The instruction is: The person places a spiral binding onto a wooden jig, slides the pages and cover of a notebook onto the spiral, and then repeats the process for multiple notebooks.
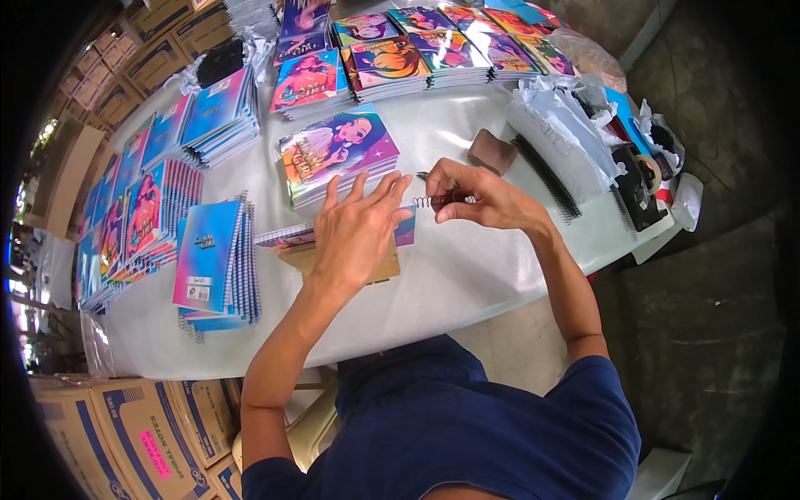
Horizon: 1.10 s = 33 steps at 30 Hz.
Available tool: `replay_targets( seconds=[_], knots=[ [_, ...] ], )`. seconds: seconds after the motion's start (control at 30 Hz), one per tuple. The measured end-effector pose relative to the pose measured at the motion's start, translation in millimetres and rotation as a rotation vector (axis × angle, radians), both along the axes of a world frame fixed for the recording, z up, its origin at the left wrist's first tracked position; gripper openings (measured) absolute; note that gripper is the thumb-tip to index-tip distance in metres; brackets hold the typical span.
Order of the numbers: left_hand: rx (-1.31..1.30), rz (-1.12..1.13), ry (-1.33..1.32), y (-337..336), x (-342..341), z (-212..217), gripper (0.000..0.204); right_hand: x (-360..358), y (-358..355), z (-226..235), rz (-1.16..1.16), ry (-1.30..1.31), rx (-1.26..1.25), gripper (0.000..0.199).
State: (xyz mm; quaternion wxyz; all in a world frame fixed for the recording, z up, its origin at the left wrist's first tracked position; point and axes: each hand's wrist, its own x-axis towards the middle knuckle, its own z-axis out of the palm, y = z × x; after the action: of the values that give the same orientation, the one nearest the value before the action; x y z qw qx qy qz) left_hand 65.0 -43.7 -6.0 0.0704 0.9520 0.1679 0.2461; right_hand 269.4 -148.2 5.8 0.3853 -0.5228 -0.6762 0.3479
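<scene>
My left hand (358,233) lies with its fingers stretched out over a notebook (287,236), pressing on it at the middle of the table. Much of that notebook is hidden beneath the hand. A brown cardboard piece (385,268) shows under it. To the right, my right hand (487,198) pinches a dark wire spiral coil (425,202), whose free end points toward the notebook. Just beyond my left fingertips sits a stack of purple and pink illustrated notebooks (337,150). A small dark tool tip (422,176) shows beside my right fingers; its kind is unclear.
Blue and pink notebook stacks (218,254) stand on the left. More colourful stacks (387,62) line the back. A brown block (492,152), a bundle of black coils (546,175) in white wrapping and a tape roll (647,173) lie right. Cardboard boxes (142,433) stand below left.
</scene>
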Motion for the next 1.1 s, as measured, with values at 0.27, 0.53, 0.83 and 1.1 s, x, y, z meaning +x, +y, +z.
replay_targets(
  seconds=[0.27,0.53,0.83,1.1],
  knots=[
    [-0.11,-0.032,-0.079,-10.8,6.3,4.4,0.055,-26.0,-9.9,3.0,-0.23,-0.317,0.245,0.017],
    [-0.013,0.077,0.27,-18.1,8.4,19.8,0.061,85.5,11.5,-34.1,-0.305,-0.471,-0.031,0.026],
    [-0.009,-0.036,0.273,-9.9,1.1,9.5,0.074,157.1,22.5,-79.7,-0.42,-0.608,-0.234,0.048],
    [-0.074,0.097,-0.057,0.1,-6.6,-1.5,0.098,75.1,31.0,6.6,0.014,0.049,-0.143,0.046]
  ],
)
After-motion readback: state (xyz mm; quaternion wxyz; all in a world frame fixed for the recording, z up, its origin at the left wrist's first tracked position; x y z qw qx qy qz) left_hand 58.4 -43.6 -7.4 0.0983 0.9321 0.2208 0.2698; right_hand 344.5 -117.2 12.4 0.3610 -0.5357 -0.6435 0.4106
